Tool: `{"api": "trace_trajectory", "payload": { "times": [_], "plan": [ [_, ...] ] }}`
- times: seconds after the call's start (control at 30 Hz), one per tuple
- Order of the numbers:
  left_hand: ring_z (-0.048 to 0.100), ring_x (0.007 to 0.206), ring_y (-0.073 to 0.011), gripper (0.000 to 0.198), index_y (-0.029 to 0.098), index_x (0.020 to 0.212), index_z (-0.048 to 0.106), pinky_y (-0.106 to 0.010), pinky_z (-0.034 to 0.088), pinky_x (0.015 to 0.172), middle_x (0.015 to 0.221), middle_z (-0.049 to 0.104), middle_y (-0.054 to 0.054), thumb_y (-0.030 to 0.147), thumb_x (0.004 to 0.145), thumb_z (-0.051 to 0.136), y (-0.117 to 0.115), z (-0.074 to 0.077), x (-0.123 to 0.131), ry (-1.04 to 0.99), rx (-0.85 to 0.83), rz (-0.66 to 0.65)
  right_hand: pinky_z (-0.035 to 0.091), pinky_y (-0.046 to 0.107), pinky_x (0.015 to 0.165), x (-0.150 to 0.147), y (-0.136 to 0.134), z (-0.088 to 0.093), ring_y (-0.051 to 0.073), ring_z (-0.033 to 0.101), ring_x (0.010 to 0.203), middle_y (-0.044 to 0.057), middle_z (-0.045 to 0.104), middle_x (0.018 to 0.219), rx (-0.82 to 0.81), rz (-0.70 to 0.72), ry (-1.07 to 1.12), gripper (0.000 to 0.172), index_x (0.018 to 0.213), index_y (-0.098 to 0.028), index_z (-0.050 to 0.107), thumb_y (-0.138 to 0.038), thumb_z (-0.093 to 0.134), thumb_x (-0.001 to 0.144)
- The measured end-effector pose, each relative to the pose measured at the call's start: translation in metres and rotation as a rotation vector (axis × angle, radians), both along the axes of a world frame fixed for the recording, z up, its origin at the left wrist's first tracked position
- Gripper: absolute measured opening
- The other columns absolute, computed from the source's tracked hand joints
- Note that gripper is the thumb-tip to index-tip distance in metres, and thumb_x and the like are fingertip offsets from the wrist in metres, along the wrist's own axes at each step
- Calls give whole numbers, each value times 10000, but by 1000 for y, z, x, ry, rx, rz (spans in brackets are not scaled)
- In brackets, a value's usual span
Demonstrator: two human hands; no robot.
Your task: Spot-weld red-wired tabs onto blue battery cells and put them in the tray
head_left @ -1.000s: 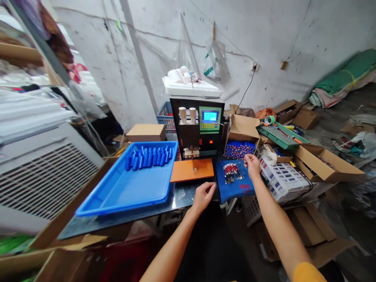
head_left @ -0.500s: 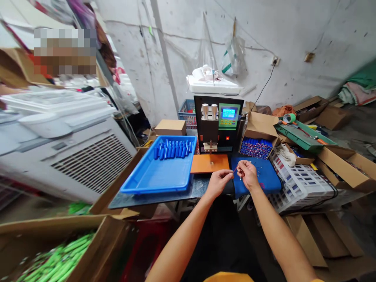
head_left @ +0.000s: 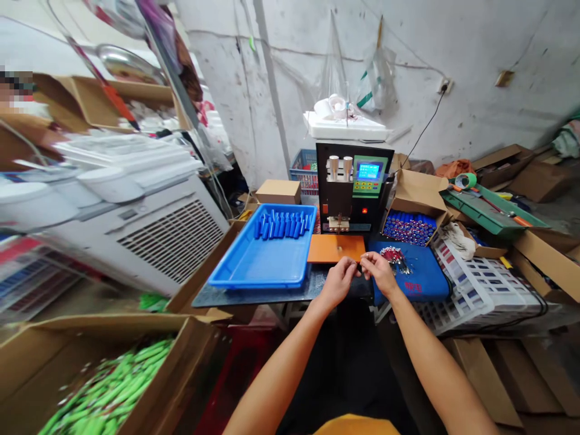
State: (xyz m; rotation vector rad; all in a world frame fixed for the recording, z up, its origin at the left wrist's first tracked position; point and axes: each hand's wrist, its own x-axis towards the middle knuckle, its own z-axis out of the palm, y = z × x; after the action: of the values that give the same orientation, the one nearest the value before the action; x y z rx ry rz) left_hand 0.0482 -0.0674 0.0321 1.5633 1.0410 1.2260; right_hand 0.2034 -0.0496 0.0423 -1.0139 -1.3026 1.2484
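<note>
My left hand [head_left: 339, 279] and my right hand [head_left: 378, 270] meet fingertip to fingertip just in front of the orange plate [head_left: 336, 248] of a black spot-welding machine [head_left: 353, 188]. Both hands are pinched closed on something too small to make out. To the right of my right hand, a bundle of red and black wires [head_left: 395, 257] lies on a blue cloth [head_left: 414, 276]. A blue tray [head_left: 265, 258] with a row of blue cylindrical cells [head_left: 283, 226] sits to the left of the plate.
A cardboard box of blue cells [head_left: 408, 226] stands behind the cloth. White crates [head_left: 475, 284] and more boxes fill the right. A white cooler unit [head_left: 131, 223] stands left, and a box of green cells [head_left: 109, 393] is near the bottom left.
My right hand left the wire bundle and came toward my left hand; both now pinch together before the orange plate. The view swung left, showing the box of green cells.
</note>
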Motion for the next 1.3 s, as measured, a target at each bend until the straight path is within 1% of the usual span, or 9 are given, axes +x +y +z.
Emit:
{"api": "trace_trajectory", "payload": {
  "times": [0.13, 0.33, 0.5, 0.6, 0.77, 0.97, 1.13, 1.2, 1.3],
  "plan": [
    [616, 725, -151, 182, 219, 842, 568, -243, 414, 695, 793, 685, -22, 339, 936, 470, 1, 4, -16, 258, 73, 10, 408, 254, 473, -8, -2, 1, 123, 508, 504, -1, 618, 645, 66, 62, -134, 313, 775, -198, 638, -498, 721, 741],
    [604, 707, -157, 216, 199, 842, 620, -247, 429, 669, 770, 671, -27, 361, 917, 498, 11, 7, -35, 292, 95, 11, 406, 272, 477, -16, 11, -2, 146, 503, 512, 21, 630, 623, 109, 69, -178, 337, 716, -199, 673, -531, 730, 722],
    [630, 788, -173, 170, 181, 956, 651, -277, 473, 756, 854, 684, -47, 276, 887, 529, 72, 10, -93, 374, 144, 328, 421, 290, 516, -23, 40, -11, 159, 504, 520, 17, 588, 576, 150, -120, -120, 393, 703, -192, 646, -576, 730, 700],
    [642, 961, -236, 332, 186, 1182, 608, -314, 473, 822, 1037, 668, -108, 225, 854, 579, 119, 14, -130, 765, -4, 503, 426, 298, 554, -30, 54, -20, 166, 516, 555, 27, 603, 607, 186, -173, -126, 401, 693, -185, 640, -579, 716, 703],
    [649, 1045, -288, 607, 227, 1422, 387, -347, 472, 848, 1362, 465, -215, 266, 857, 604, 161, 8, -146, 1175, -203, 495, 432, 308, 617, -36, 59, -35, 186, 558, 621, 45, 640, 676, 229, -212, -197, 343, 720, -181, 647, -520, 662, 769],
    [673, 980, -312, 396, 134, 1295, 468, -379, 478, 813, 1281, 520, -270, 143, 904, 407, 150, -10, -137, 1268, -229, 497, 431, 303, 606, -35, 58, -38, 188, 566, 620, 43, 645, 686, 232, -221, -216, 298, 729, -193, 642, -485, 642, 791],
    [640, 1022, -307, 308, 104, 1128, 575, -375, 463, 869, 1080, 649, -214, 114, 832, 493, 126, -11, -149, 1229, -175, 475, 425, 304, 602, -35, 57, -37, 193, 566, 628, 49, 651, 684, 238, -232, -206, 282, 718, -198, 635, -468, 634, 799],
    [633, 1018, -281, 252, 134, 1029, 620, -362, 463, 892, 1028, 677, -165, 121, 787, 551, 117, -6, -155, 1096, -92, 504, 426, 306, 609, -35, 57, -37, 195, 572, 633, 50, 656, 686, 241, -233, -201, 274, 716, -198, 638, -457, 631, 803],
    [652, 878, -210, 293, 161, 1030, 627, -329, 497, 833, 991, 695, -92, 169, 737, 623, 103, 4, -155, 711, 13, 571, 435, 309, 629, -35, 57, -38, 199, 593, 647, 48, 666, 696, 236, -240, -191, 252, 720, -196, 645, -436, 636, 798]
  ]
}}
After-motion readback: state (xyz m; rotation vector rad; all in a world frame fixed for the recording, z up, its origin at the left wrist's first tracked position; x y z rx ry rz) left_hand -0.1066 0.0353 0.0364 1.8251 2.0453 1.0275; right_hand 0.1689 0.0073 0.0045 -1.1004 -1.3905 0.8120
